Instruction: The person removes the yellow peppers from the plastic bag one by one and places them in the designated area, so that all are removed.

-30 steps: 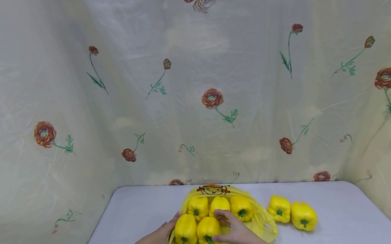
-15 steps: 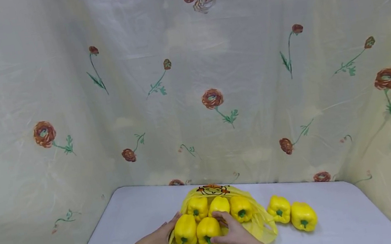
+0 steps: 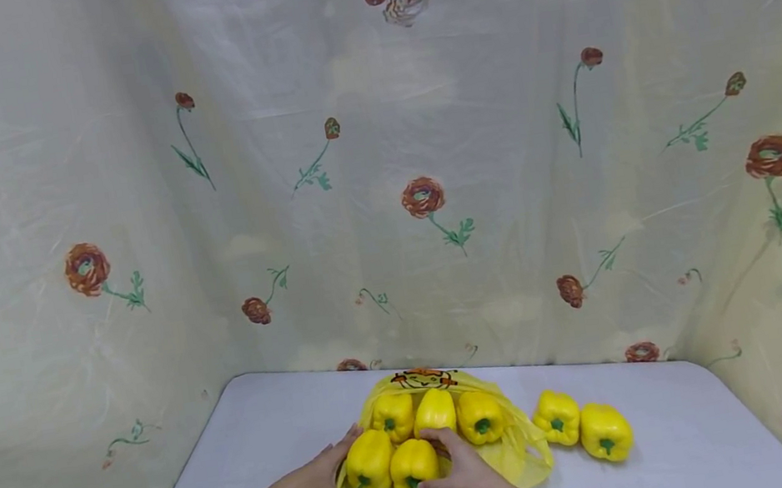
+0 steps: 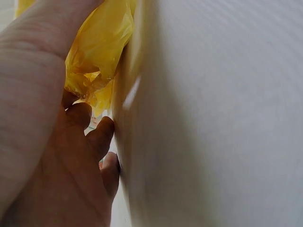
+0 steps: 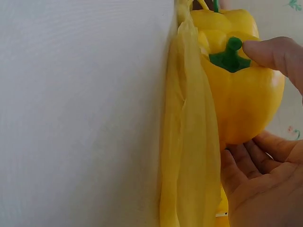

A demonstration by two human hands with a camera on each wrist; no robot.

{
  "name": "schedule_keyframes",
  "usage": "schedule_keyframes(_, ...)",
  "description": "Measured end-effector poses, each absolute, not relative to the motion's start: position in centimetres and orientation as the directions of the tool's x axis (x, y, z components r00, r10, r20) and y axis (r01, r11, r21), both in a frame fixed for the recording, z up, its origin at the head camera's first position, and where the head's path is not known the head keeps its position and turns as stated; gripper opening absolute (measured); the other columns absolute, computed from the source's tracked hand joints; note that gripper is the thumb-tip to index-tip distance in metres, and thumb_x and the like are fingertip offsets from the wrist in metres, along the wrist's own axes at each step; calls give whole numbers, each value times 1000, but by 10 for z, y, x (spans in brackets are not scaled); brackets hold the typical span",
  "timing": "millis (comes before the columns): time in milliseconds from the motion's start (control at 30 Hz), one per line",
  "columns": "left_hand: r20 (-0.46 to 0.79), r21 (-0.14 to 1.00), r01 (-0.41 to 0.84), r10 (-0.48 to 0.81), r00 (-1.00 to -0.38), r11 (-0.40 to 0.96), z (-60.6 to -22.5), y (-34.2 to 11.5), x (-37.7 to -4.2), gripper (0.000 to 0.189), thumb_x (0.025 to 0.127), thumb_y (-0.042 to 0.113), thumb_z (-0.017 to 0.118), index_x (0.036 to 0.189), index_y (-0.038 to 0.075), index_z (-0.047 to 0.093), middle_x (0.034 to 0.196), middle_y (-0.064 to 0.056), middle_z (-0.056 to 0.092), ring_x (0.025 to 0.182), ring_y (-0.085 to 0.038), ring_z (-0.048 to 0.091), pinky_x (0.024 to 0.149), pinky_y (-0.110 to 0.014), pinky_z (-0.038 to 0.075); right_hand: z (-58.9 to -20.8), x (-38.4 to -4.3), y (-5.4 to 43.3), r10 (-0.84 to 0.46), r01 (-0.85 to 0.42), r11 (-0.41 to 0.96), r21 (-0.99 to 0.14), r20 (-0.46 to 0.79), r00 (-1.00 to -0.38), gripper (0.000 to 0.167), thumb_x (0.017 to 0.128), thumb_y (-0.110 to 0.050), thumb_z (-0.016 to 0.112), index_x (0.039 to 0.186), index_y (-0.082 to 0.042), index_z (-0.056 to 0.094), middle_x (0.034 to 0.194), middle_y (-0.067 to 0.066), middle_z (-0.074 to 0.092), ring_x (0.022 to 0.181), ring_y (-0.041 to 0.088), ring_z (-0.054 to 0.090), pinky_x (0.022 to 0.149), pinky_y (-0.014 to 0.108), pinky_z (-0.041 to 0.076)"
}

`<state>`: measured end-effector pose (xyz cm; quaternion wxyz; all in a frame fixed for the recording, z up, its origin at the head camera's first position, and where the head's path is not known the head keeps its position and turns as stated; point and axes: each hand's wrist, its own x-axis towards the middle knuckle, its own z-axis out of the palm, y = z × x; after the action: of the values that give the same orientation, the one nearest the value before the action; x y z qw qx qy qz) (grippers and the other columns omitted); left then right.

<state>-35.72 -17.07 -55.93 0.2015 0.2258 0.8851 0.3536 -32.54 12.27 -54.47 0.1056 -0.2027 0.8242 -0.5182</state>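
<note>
My right hand (image 3: 464, 471) grips a yellow bell pepper (image 3: 410, 462), the front one right of centre in the bag's left part. In the right wrist view, its thumb presses beside the green stem (image 5: 231, 57) and the fingers lie against the pepper's other side. The pepper rests in the mouth of a yellow plastic bag (image 3: 504, 467) lying flat. At the bag's left edge, my left hand (image 3: 313, 485) holds the plastic, thumb in front and fingers behind. Crumpled plastic (image 4: 102, 45) shows beside those fingers. Another pepper (image 3: 369, 462) sits close to that hand.
Several more peppers lie in the bag, such as one (image 3: 480, 416) at its right. Two loose peppers (image 3: 557, 417) stand on the white table (image 3: 259, 424) right of the bag. A floral curtain (image 3: 377, 153) encloses the table's back and sides.
My right hand has shifted slightly left and closed around the front pepper, which has tipped a little toward me. The left hand stays in place on the bag's edge.
</note>
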Motion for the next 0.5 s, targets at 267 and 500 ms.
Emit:
schedule_keyframes(267,-200,717,254,542,-816,649,-558,-171,-357,122,67,51,83,156,14,9,164,-7,7,150,-33,12,121,-58,7,-550,-326,122,-434,-175,407,-897,-22,-900,76,77,-30,81,138,-3,44,141,17,46,132,36,44,109,54,39)
schedule_keyframes(500,-198,724,253,545,-815,642,-561,-171,-358,121,67,51,83,156,16,10,164,-6,7,150,-33,12,121,-58,7,-551,-325,122,-432,-164,387,-907,-21,-902,73,78,-28,80,136,-3,44,140,17,47,132,37,43,109,56,38)
